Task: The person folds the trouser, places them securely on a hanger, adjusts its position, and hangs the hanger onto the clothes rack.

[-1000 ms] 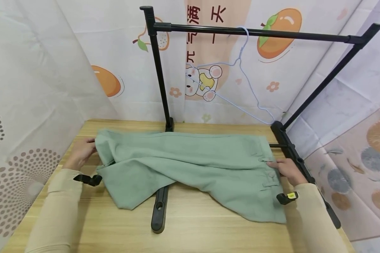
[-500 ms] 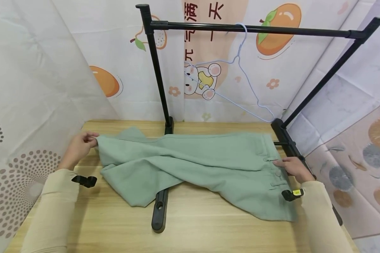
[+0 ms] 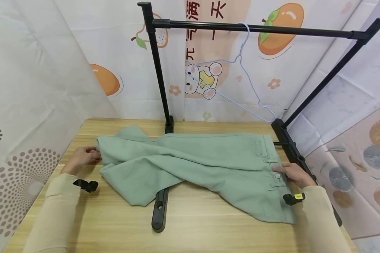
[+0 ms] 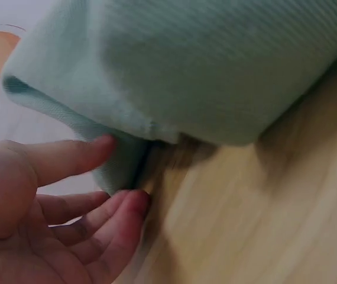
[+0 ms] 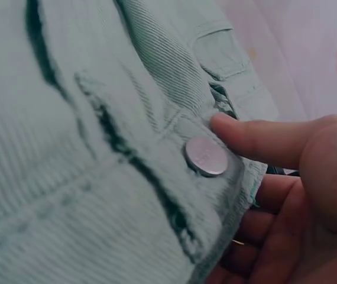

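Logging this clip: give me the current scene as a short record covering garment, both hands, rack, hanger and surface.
garment: green trousers, laid sideways, legs creased
left hand: at the leg end, thumb and fingertips apart
right hand: pinches the waistband, thumb beside the metal button
rack: black garment rack, one foot partly under the trousers
hanger: pale blue wire hanger, on the crossbar, nothing on it
surface: wooden table

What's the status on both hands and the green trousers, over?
Right hand pinching waistband. Left hand at the hem, fingers loose. Green trousers creased, lying across black rack foot.
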`<action>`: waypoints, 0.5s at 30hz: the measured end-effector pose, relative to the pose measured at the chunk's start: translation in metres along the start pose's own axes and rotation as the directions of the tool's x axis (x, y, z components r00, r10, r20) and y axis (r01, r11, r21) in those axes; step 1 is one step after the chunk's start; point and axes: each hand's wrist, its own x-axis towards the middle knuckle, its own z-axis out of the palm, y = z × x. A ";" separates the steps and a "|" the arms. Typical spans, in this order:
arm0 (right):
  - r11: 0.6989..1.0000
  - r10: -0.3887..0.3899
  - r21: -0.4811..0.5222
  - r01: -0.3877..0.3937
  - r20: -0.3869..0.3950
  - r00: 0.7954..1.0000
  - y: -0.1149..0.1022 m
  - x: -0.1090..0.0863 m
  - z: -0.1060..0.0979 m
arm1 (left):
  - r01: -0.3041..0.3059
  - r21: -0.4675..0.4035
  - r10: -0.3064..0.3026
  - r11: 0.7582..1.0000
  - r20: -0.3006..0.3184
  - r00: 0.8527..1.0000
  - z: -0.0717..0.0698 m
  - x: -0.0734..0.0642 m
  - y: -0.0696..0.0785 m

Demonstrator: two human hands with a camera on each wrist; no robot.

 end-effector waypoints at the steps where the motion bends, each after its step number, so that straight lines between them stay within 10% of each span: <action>1: 1.000 0.003 -0.001 -0.003 0.005 1.000 0.001 0.000 0.000 | 0.004 -0.041 -0.003 0.999 0.008 1.000 0.001 0.002 -0.002; 7: 0.997 -0.051 -0.048 0.053 0.034 0.998 0.004 -0.003 0.003 | 0.007 -0.044 -0.010 0.999 -0.069 0.998 0.008 0.008 -0.006; 15: 0.998 -0.035 -0.053 0.029 -0.119 0.992 -0.007 -0.006 -0.006 | -0.146 -0.017 0.146 0.989 -0.019 0.989 -0.013 0.007 0.005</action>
